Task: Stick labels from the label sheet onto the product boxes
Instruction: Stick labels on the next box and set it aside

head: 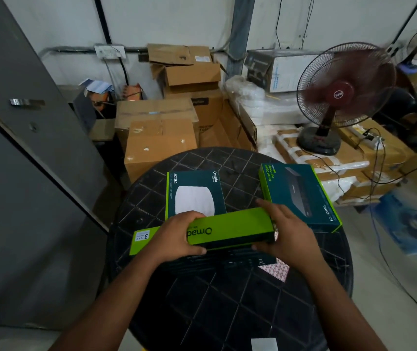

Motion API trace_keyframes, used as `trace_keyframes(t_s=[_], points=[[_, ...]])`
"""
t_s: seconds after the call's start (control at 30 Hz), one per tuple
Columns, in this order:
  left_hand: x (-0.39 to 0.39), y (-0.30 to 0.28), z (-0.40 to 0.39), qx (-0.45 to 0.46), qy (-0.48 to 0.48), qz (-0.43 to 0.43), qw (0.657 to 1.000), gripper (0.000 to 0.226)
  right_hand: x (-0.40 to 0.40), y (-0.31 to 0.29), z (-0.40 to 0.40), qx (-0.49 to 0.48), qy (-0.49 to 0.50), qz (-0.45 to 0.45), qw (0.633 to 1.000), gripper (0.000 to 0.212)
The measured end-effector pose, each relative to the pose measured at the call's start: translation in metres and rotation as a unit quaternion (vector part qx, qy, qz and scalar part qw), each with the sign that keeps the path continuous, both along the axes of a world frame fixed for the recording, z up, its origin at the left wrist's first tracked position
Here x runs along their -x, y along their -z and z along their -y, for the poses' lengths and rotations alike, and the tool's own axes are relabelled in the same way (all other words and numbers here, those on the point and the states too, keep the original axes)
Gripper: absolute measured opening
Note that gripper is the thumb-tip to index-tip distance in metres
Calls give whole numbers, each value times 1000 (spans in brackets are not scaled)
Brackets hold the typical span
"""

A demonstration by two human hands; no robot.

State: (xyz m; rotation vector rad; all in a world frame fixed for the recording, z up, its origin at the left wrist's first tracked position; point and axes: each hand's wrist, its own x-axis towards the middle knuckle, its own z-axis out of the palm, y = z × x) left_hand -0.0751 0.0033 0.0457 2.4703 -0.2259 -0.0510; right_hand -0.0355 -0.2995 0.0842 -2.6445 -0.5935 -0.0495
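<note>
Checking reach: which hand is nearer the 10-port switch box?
Right. The right hand is just beside the 10-port switch box; the left hand grips the green box farther away.

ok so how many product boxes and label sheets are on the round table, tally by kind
Product boxes: 3 – the green-sided box held by the left hand and right hand, the AC1350 box, the PoE switch box
Label sheets: 1 – the pink label sheet, partly under the held box
Total: 4

a round black lattice table point(227, 312) carries two teal boxes point(193, 192) point(301, 196) and a label sheet point(276, 271).
</note>
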Motion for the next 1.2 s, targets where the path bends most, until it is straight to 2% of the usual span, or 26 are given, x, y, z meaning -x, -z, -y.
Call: trace_keyframes(t_s=[0.07,0.17,0.27,0.33,0.43,0.5,0.6,0.67,0.7,0.77,0.93,1.07,1.2], points=[[2,-3,-12,76,-11,-12,997,72,1,2,16,-147,1,-86,985,109],[6,-8,-18,192,-17,-32,981,67,1,0,17,-190,-49,-82,977,95],[10,-14,-13,245,-21,-20,969,69,-3,-19,7,-244,-72,-48,966,75],[10,-23,-9,284,-20,0,958,72,-4,-35,-5,-214,-96,22,972,66],[9,-40,-4,323,-14,35,946,88,-3,-52,-27,-80,-127,109,983,68],[10,-49,-3,322,-3,63,945,90,-4,-52,-41,-7,-126,136,983,70],[14,-49,-10,316,-22,87,945,74,-3,-39,-58,51,-128,141,980,70],[16,-43,-16,292,-28,99,951,47,-1,-26,-65,64,-127,161,977,68],[18,-40,-18,288,-31,98,952,35,1,-22,-67,61,-124,180,974,65],[21,-34,-18,323,-40,84,942,25,4,-16,-74,20,-123,220,968,55],[21,-20,-10,402,-86,80,908,32,20,-9,-118,-128,-131,243,952,20],[21,-17,-15,450,-79,51,888,33,18,0,-123,-156,-114,267,944,8],[15,-20,-14,443,-54,66,893,36,15,-1,-120,-154,-109,262,946,5]])
